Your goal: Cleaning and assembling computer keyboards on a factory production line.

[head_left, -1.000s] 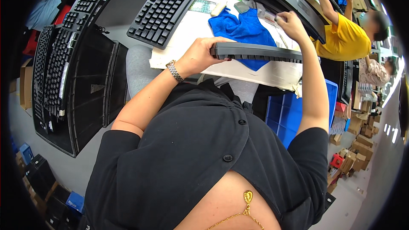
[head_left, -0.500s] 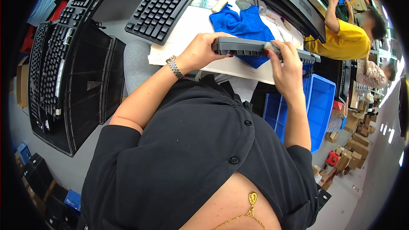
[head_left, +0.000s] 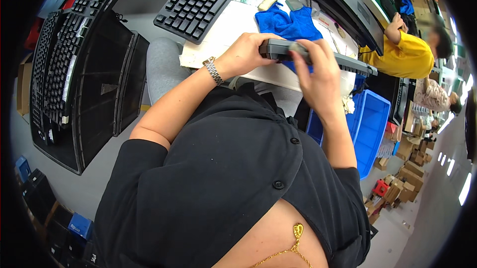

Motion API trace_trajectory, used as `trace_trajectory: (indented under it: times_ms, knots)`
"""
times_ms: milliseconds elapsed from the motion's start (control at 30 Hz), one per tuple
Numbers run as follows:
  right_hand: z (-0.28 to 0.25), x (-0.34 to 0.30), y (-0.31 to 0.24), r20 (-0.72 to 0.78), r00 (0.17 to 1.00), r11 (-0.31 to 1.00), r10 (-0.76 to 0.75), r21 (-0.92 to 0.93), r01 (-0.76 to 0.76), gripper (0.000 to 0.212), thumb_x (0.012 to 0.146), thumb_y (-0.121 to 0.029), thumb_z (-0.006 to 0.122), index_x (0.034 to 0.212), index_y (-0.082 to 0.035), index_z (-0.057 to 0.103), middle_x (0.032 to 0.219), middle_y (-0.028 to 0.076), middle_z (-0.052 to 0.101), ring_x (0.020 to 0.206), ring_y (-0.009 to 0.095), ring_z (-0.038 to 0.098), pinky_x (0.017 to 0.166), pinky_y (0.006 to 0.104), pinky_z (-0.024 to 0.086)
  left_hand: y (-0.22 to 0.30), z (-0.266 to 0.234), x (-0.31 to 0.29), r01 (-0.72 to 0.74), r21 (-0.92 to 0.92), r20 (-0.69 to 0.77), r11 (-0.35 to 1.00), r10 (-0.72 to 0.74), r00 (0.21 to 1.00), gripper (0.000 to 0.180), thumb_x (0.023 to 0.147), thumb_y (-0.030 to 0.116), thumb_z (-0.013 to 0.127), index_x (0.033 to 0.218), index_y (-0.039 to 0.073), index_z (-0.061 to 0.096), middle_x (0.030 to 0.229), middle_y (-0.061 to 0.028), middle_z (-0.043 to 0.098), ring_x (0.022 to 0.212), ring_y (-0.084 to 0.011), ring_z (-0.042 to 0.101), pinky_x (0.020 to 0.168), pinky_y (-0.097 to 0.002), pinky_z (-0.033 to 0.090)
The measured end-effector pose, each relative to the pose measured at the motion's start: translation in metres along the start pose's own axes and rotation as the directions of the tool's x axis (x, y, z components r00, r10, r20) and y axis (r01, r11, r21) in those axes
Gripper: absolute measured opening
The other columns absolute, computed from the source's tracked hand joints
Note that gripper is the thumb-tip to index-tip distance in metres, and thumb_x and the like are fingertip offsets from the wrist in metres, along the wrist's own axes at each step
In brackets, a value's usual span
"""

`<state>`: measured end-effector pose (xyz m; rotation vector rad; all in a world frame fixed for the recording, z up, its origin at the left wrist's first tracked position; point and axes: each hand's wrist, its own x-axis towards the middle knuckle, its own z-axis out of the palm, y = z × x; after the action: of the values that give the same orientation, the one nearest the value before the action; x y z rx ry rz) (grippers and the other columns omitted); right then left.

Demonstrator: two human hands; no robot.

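A dark grey keyboard [head_left: 353,63] is held on edge over the front of the white table [head_left: 198,57]. Its left end sits in the grip of my left hand [head_left: 244,55], closed around it. My right hand [head_left: 320,76] pinches a small greyish-white lump [head_left: 299,49], perhaps a sponge or eraser, between thumb and fingers. That lump touches the keyboard's upper edge near the left end. Just beyond lies a crumpled blue cloth [head_left: 290,23], partly hidden by the keyboard and my hands.
Another black keyboard [head_left: 203,4] lies at the table's far left. More keyboards [head_left: 64,59] rest on black crates [head_left: 99,84] to my left. Stacked keyboards [head_left: 348,7] stand at the back right. A blue bin [head_left: 370,129] is at right, near a person in yellow [head_left: 405,54].
My right hand and the lump have slid left along the keyboard's edge, closer to my left hand. The whole scene has shifted slightly with my head.
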<state>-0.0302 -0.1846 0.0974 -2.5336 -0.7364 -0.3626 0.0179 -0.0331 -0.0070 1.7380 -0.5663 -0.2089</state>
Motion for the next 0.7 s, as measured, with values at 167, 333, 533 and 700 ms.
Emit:
trace_trajectory:
  times_ms: [167,333,533,700]
  knots:
    - [0.001,-0.002,-0.004,-0.022,0.997,0.994,0.073,-0.082,-0.075,0.026,0.080,0.002,0.069,0.106,0.002,0.063,0.089,0.011,0.056,0.073,0.023,0.054,0.066,0.0326,0.046,-0.011,0.008,0.003,-0.117,-0.085,-0.059,0.989,0.112,0.992,0.043,0.068,-0.005,0.074,0.109,0.008,0.071,0.088,-0.0076,0.075,0.070,-0.0185,0.066,0.069,-0.0307,0.053]
    - [0.014,0.006,-0.015,-0.055,0.998,0.996,-0.028,-0.082,0.023,0.025,0.081,0.002,0.069,0.105,0.002,0.064,0.087,0.011,0.055,0.069,0.022,0.053,0.062,0.0319,0.046,-0.017,0.006,0.002,-0.152,-0.164,-0.090,0.975,0.139,0.986,0.044,0.068,-0.005,0.074,0.109,0.008,0.071,0.089,-0.0073,0.075,0.071,-0.0189,0.066,0.069,-0.0305,0.053]
    - [0.013,0.007,-0.016,-0.070,0.998,0.991,0.001,-0.135,-0.010,0.023,0.079,0.001,0.069,0.101,0.002,0.063,0.085,0.011,0.054,0.066,0.024,0.052,0.061,0.0328,0.046,-0.020,0.010,0.006,-0.087,-0.229,-0.035,0.969,0.081,0.996,0.044,0.067,-0.008,0.071,0.109,0.008,0.071,0.091,-0.0059,0.075,0.074,-0.0164,0.066,0.071,-0.0297,0.053]
    - [0.004,-0.002,-0.005,-0.090,0.992,0.990,0.087,-0.108,-0.096,0.023,0.078,0.001,0.069,0.101,0.002,0.063,0.084,0.011,0.054,0.066,0.024,0.052,0.061,0.0331,0.047,-0.019,0.008,0.004,-0.088,-0.236,-0.045,0.968,0.079,0.996,0.043,0.069,-0.007,0.072,0.109,0.008,0.072,0.091,-0.0045,0.075,0.073,-0.0148,0.065,0.071,-0.0288,0.053]
